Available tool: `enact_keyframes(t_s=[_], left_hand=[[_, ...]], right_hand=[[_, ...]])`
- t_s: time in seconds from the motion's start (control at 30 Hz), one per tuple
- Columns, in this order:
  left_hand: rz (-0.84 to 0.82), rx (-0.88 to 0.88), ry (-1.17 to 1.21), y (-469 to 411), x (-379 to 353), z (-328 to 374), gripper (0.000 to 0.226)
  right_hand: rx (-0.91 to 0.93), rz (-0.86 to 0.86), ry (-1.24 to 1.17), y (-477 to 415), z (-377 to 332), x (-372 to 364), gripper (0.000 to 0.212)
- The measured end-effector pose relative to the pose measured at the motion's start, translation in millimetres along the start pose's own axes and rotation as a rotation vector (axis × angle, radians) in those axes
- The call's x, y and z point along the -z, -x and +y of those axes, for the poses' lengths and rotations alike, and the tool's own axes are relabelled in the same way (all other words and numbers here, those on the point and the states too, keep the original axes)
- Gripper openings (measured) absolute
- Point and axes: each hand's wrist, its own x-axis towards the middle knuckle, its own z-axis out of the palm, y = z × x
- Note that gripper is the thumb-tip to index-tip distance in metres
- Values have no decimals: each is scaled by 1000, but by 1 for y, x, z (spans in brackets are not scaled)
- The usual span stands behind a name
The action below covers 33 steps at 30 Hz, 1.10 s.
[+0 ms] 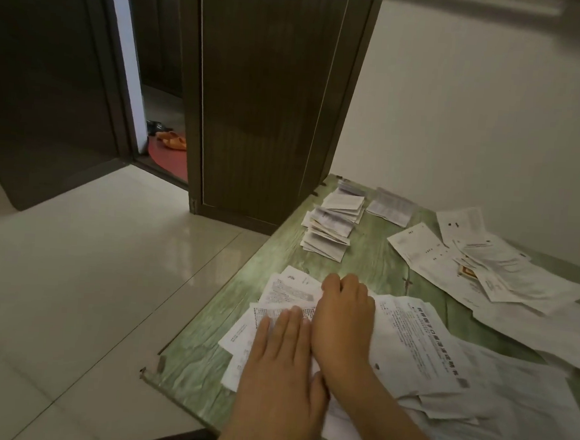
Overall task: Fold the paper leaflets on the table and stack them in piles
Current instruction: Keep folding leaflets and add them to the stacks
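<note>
While left grip (279,353) presses leaflets (287,291) flat | right grip (340,319) curled, hold unclear | folded pile (333,223) beyond

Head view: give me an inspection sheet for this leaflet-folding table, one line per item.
Surface: green patterned table, partly covered by paper.
Job's things: folded pile at far left edge; unfolded leaflets spread right; near leaflets under the hands.
Clutter: small orange-red item among far sheets, unidentifiable.
Grippers: left hand flat on the near leaflets; right hand fingers curled on them, grip unclear.
Cables: nothing seen.
Surroundings: dark door, pale tiled floor, orange slippers beyond doorway.
</note>
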Motion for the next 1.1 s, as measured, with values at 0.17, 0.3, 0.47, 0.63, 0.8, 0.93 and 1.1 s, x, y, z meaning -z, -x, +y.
enact_keyframes(t_s=[0.17,0.3,0.47,0.63,0.8,0.93,1.1], left_hand=[[-84,30,-64,14,12,-3,77],[-137,44,-105,20,15,-4,77],[-3,44,-63,14,33,-3,79],[67,77,60,-10,47,-22,27],[29,100,123,-25,51,-21,46],[38,15,142,-22,52,-24,40],[25,12,260,-27,56,-22,34]], right_hand=[[-110,-107,66,-1,-5,1,29],[-204,-186,91,-2,-2,7,22],[-245,-232,155,0,6,13,31],[-285,-98,23,-1,5,13,25],[-63,184,-66,7,0,13,23],[-139,225,-265,5,0,15,26],[-461,239,-577,3,7,21,16]])
